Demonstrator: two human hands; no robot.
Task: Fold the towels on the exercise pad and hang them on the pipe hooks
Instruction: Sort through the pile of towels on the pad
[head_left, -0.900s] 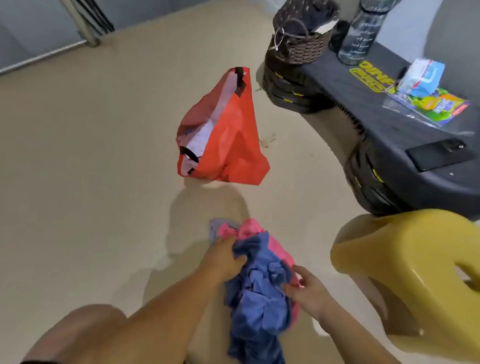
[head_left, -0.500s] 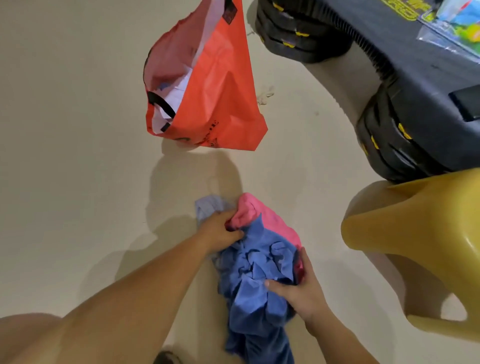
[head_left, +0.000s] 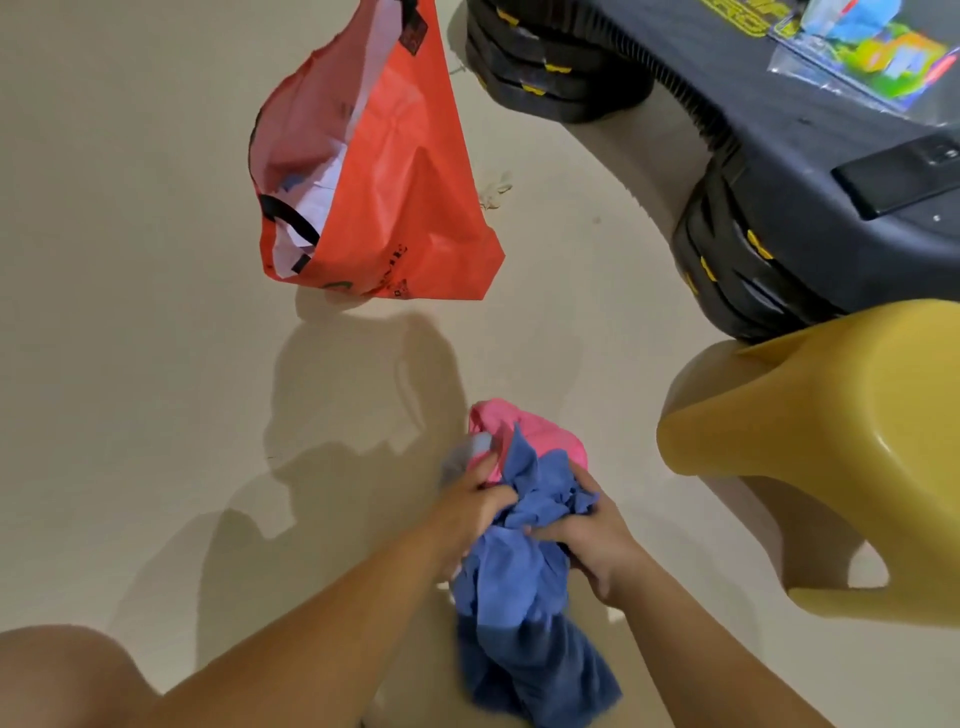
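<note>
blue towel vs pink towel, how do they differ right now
The blue towel is gripped by both the left hand and right hand; whether either hand also grips the pink towel cannot be told. The blue towel sits in front and hangs down in a long tail; the pink towel is mostly covered, only a bunched top showing. Both are crumpled and unfolded, in one bundle.

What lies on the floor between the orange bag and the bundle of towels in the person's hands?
Nothing: in the head view, the floor between the orange bag and the towels is bare, crossed only by shadows.
</note>
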